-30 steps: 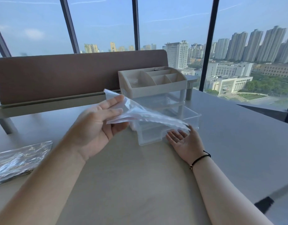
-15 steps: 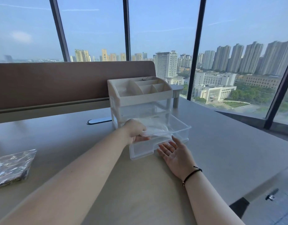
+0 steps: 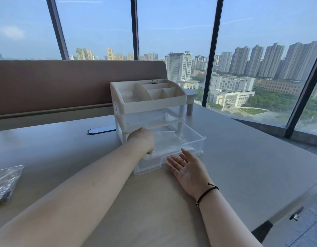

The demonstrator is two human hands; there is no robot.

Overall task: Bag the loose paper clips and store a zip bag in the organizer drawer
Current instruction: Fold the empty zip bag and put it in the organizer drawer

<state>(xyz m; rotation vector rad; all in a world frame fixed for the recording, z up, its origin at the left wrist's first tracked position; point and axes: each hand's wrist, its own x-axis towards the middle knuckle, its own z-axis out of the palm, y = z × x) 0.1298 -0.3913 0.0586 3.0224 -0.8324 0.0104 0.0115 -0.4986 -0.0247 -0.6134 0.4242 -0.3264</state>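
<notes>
A cream desk organizer (image 3: 148, 102) stands mid-table, its clear bottom drawer (image 3: 198, 141) pulled out toward me. A clear empty zip bag (image 3: 170, 141) lies flat inside that drawer. My left hand (image 3: 142, 141) reaches into the drawer's left side, fingers curled down on the bag's near edge. My right hand (image 3: 188, 168) rests palm up on the table against the drawer's front, fingers apart and empty. A second zip bag holding paper clips (image 3: 4, 184) lies at the table's left edge.
A brown divider panel (image 3: 65, 82) runs along the back of the table behind the organizer. An oval cable port (image 3: 100, 130) sits left of the organizer. The table's right edge (image 3: 297, 200) drops off to the floor near large windows.
My left hand carried the empty zip bag from in front of me down into the open bottom drawer. My right hand stayed at the drawer's front.
</notes>
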